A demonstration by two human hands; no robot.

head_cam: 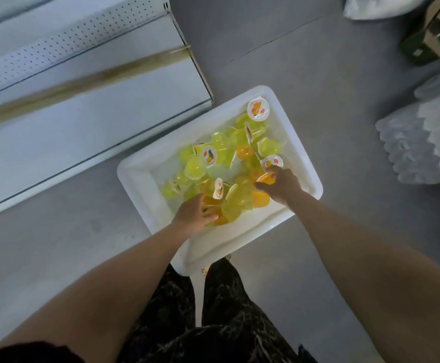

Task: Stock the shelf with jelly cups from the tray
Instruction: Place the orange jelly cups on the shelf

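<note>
A white tray [242,237] lies on the grey floor in front of my legs, holding several yellow, green and orange jelly cups [221,150]. My left hand [194,216] reaches into the near side of the tray and its fingers curl on an orange jelly cup [215,212]. At the tray's right side my right hand [279,186] grips another orange jelly cup [266,178]. The white metal shelf [88,119] stands to the left, its boards bare.
Stacks of clear plastic packaging [423,142] sit on the floor at the right. A white bag [376,6] and a dark box [428,40] lie at the far right top. Grey floor [318,74] runs between shelf and packaging.
</note>
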